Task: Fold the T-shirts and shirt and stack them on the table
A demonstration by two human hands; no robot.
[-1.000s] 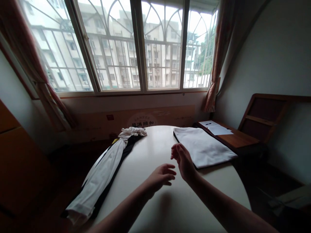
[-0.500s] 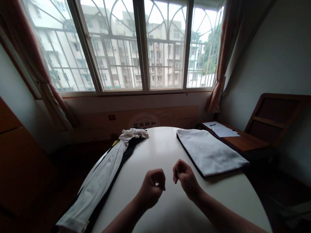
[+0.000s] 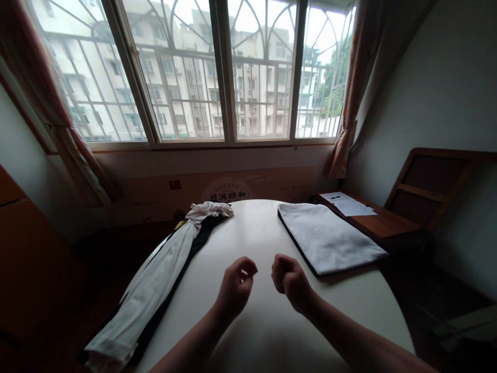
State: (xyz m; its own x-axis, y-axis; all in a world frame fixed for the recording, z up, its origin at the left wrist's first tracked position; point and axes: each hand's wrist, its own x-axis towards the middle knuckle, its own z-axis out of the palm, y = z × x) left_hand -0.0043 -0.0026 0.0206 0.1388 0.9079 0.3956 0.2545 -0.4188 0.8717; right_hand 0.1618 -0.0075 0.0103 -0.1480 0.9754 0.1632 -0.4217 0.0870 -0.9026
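Observation:
My left hand (image 3: 236, 286) hovers over the near middle of the white round table (image 3: 248, 228), its fingers curled in a loose ring. Light shows through the gaps between them, so nothing is in it. Facing it across a small space is my right hand (image 3: 292, 282), closed in a fist with no object showing. A flat, folded white cloth (image 3: 330, 235) with a dark underside lies to the right of my right hand. Along the table's left edge stretches a long, crumpled white-and-black cloth (image 3: 163, 282), bunched at its far end. Neither hand touches a cloth.
Right of the table stands a wooden chair (image 3: 427, 191) beside a brown wooden surface (image 3: 392, 225) with papers (image 3: 349, 203) and a pen on it. A barred window (image 3: 256, 98) with tied curtains (image 3: 66, 134) fills the far wall. A printed cardboard panel (image 3: 272, 181) leans below it.
Both hands have shifted slightly, the left one rising and turning a little. The right fingers have curled tighter. The whole view has moved slightly; the cloths lie as before.

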